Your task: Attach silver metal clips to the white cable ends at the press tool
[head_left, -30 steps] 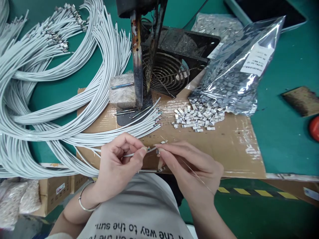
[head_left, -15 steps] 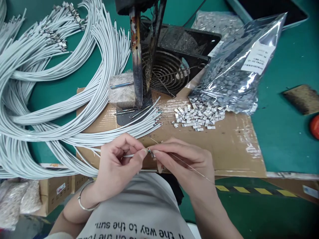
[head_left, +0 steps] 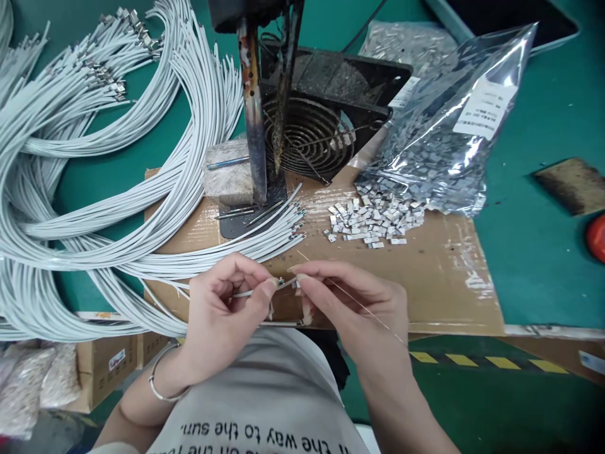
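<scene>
My left hand point(head_left: 231, 315) is closed, with thumb and forefinger pinching the end of a white cable point(head_left: 243, 294). Small coloured cores show at the cable's tip. Just to its right, my right hand point(head_left: 363, 309) is closed in a pinch, and a thin solder wire point(head_left: 366, 310) runs through its fingers. A short greyish strand point(head_left: 287, 284) spans the gap between both sets of fingertips. By the right fingertips a small metal piece shows, partly hidden. Beyond my hands a bundle of white cables point(head_left: 227, 255) lies with stripped ends pointing right.
Loose metal connector shells point(head_left: 373, 221) lie before an open clear bag point(head_left: 439, 145). A dark metal stand point(head_left: 253, 113) rises ahead, near a black fan point(head_left: 312, 135). Thick cable coils point(head_left: 179, 151) cover the left. Cardboard point(head_left: 439, 277) lies under the work; a red object point(head_left: 596, 239) sits far right.
My right hand has moved slightly right, away from the left fingertips, opening a small gap with the strand across it. My left hand holds the cable in nearly the same place.
</scene>
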Tool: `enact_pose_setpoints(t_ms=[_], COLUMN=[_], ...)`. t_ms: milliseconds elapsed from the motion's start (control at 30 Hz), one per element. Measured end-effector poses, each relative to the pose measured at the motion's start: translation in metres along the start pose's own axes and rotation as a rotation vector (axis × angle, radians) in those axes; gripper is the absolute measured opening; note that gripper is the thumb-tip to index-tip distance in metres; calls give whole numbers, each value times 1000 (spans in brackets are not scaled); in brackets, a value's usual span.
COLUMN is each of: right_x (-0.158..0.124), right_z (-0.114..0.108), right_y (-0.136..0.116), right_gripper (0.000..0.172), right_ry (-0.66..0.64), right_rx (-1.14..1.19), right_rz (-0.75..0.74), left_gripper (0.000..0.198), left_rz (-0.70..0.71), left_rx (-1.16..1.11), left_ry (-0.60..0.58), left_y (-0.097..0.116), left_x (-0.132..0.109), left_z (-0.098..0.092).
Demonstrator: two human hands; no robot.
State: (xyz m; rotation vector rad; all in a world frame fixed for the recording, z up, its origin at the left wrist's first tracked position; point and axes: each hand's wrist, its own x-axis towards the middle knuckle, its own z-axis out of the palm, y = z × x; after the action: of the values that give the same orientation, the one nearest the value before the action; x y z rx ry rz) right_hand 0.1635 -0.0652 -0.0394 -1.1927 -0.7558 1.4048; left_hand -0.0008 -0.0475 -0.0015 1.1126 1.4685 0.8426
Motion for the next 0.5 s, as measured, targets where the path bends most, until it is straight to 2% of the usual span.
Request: enact_pose_setpoints(t_ms=[67,200,500], right_x=[0,1,5], right_z=[0,1,7], right_y=[1,2,-6], right_gripper=[13,15,19], right_ry=[35,61,30], right_rx=[28,8,-47], right_rz=[25,-26,-92], left_gripper=[12,12,13], left_rz=[0,-12,43], left_rx=[7,10,-23], left_ry=[2,8,-22], left_y=[0,0,2], left_x=[0,0,0], left_z=[-1,0,3])
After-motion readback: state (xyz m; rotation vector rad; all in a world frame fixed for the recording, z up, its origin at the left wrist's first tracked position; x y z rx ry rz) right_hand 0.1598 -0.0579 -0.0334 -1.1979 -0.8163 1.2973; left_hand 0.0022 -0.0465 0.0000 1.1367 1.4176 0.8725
